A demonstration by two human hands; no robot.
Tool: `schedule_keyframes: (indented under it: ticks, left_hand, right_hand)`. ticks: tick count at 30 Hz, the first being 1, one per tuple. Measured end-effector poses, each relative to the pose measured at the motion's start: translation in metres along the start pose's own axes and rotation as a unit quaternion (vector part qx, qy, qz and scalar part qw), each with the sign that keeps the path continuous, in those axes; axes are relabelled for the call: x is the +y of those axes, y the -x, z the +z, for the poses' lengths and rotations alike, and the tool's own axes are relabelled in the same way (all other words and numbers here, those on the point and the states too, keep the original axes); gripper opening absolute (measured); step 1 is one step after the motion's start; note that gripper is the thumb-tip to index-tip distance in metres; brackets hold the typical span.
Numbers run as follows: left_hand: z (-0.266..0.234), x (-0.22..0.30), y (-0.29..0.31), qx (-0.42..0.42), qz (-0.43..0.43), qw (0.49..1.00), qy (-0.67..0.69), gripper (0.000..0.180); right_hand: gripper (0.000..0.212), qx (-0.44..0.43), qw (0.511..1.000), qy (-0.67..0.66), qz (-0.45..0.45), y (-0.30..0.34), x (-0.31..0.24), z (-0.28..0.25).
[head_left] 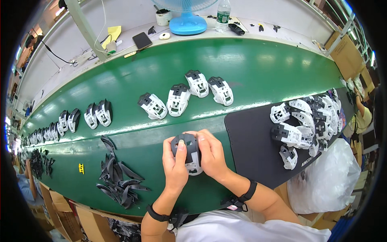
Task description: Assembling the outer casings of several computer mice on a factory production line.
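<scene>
Above the green bench, near its front edge, a grey-and-white computer mouse shell is held between both hands. My left hand is closed around its left side, the thumb lying on the dark top. From the right, my right hand grips the other side, its thumb along the edge. The fingers underneath are hidden. Beyond the hands, several white shells with dark fronts, one of them a mouse shell, rest on the bench. Left of my hands lies a loose pile of curved black side pieces.
On the right, a black mat bears a heap of white mouse shells. A row of shells runs off to the left, past a small yellow piece. A blue fan, phone and bottle stand along the back ledge.
</scene>
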State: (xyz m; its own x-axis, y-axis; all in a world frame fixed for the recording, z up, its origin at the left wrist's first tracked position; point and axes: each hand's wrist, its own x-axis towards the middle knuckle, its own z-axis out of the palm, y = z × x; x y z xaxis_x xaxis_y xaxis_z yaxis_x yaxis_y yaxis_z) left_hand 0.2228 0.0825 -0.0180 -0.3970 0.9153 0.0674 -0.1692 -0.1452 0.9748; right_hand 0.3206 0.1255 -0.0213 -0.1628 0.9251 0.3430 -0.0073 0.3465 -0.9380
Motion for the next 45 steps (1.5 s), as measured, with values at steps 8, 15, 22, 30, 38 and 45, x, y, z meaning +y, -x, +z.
schedule_keyframes:
  ticks: [8,15,22,30,38,45]
  left_hand:
    - [-0.001,0.004,0.004,-0.007,0.146,0.963,-0.225,0.026]
    - [0.008,0.002,0.000,0.037,-0.003,0.996,0.082,0.020]
    - [0.015,-0.008,-0.002,0.074,-0.098,0.972,0.202,0.019]
    - [-0.001,-0.008,-0.014,0.101,-0.094,0.975,0.177,0.020]
    - [-0.014,0.001,-0.012,0.067,-0.040,0.997,0.023,0.026]
    - [-0.075,0.034,-0.076,0.144,0.089,0.965,-0.200,0.054]
  right_hand:
    - [0.037,-0.067,0.993,-0.038,0.094,0.007,0.009,-0.005]
    - [0.040,-0.047,0.960,-0.201,0.187,0.001,0.000,0.002]
    - [0.041,0.044,0.907,-0.306,0.286,0.005,0.008,0.009]
    - [0.032,-0.223,0.914,-0.249,0.232,0.004,0.000,-0.011]
    - [0.037,-0.304,0.888,-0.252,0.235,-0.005,-0.004,-0.020]
    - [0.032,-0.275,0.940,-0.067,0.190,0.001,0.025,-0.004]
